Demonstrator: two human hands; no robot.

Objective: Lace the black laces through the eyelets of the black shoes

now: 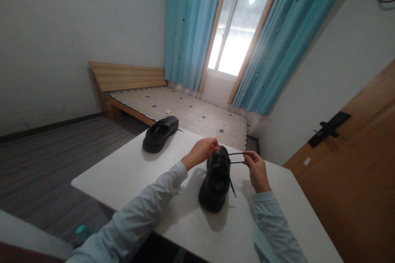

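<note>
On surface point(129, 176), centre: black shoe point(215, 181). Left hand point(200, 152) pinches at its tongue; right hand point(256, 168) pinches lace point(236, 158), drawn taut. Risk: a hard pull drags the shoe (unweighted) or slips the lace. Second shoe point(160, 133) well apart.

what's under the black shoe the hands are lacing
The shoe stands on the white table, casting a shadow. The patch directly beneath its sole is covered, so nothing there can be seen.
</note>
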